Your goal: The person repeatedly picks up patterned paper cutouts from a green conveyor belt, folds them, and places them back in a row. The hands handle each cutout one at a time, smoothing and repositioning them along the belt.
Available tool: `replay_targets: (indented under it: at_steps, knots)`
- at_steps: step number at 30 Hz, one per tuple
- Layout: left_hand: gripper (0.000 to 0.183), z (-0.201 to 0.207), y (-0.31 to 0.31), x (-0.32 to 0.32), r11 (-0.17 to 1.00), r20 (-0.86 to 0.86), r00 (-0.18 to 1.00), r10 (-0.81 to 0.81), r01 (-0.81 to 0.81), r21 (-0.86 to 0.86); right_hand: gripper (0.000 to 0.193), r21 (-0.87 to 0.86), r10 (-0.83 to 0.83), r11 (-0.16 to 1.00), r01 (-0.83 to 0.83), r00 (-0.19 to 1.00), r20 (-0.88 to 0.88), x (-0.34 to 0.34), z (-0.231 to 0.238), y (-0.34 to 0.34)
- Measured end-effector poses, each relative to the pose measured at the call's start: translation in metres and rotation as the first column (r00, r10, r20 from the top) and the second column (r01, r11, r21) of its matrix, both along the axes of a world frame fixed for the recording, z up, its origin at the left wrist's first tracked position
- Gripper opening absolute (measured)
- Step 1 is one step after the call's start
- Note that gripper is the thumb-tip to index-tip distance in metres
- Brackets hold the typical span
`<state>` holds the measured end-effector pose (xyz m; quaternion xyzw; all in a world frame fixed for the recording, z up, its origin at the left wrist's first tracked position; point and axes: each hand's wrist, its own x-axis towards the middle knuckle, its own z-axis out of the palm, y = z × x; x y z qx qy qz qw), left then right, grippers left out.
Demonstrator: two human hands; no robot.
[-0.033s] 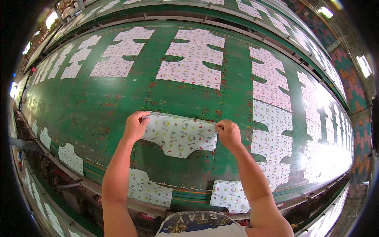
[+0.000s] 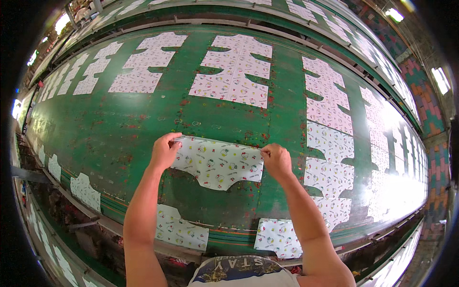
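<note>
A white cut fabric piece (image 2: 217,162) with a small cartoon print stretches between my two hands over the green table (image 2: 129,124). My left hand (image 2: 166,149) pinches its upper left corner, the index finger slightly raised. At the upper right corner, the fingers of my right hand (image 2: 277,160) are closed on the cloth. The lower edge curves to a narrower middle tab and casts a shadow on the table. Below my left hand lies another printed piece (image 2: 179,229) at the near edge. A folded-looking printed piece (image 2: 278,237) lies partly behind my right forearm.
Rows of printed fabric panels lie flat on the table, among them a far middle panel (image 2: 234,71), a far left panel (image 2: 148,62) and a right column (image 2: 330,143). A rail (image 2: 229,22) runs along the far side. More long tables stand beyond.
My left index finger has lifted a little from the cloth's corner. The fabric's lower edge has shifted very slightly upward. Both hands stay in place.
</note>
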<state>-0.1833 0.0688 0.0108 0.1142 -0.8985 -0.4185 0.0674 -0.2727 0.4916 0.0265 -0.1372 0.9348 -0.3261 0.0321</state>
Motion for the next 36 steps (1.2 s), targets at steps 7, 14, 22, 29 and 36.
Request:
replay_targets:
  at_steps: [7, 14, 22, 29, 36]
  knots:
    - [0.048, -0.031, -0.015, -0.024, 0.993, -0.025, 0.995, 0.098, -0.096, 0.07, 0.016, 0.212, 0.085, 0.973, -0.091, 0.996, 0.037, -0.023, 0.001, -0.007]
    - [0.045, -0.032, -0.017, -0.031, 0.993, 0.016, 0.993, 0.113, -0.114, 0.036, 0.014, 0.398, 0.072, 0.905, -0.148, 0.977, 0.199, -0.021, 0.028, -0.026]
    - [0.034, -0.017, -0.01, -0.022, 0.901, -0.178, 0.954, -0.24, 0.15, -0.407, 0.014, -0.455, 0.689, 0.637, -0.622, 0.725, -0.027, 0.16, 0.076, -0.092]
    - [0.03, 0.065, 0.019, 0.022, 0.984, -0.569, 0.808, -0.153, 0.068, -0.167, 0.033, -0.445, 0.304, 0.868, -0.219, 0.944, 0.128, 0.242, 0.104, -0.021]
    - [0.019, 0.126, 0.111, 0.138, 0.743, -0.449, 0.741, -0.5, 0.633, 0.217, 0.023, -0.455, -0.019, 0.89, 0.026, 1.0, 0.019, 0.308, 0.1, 0.131]
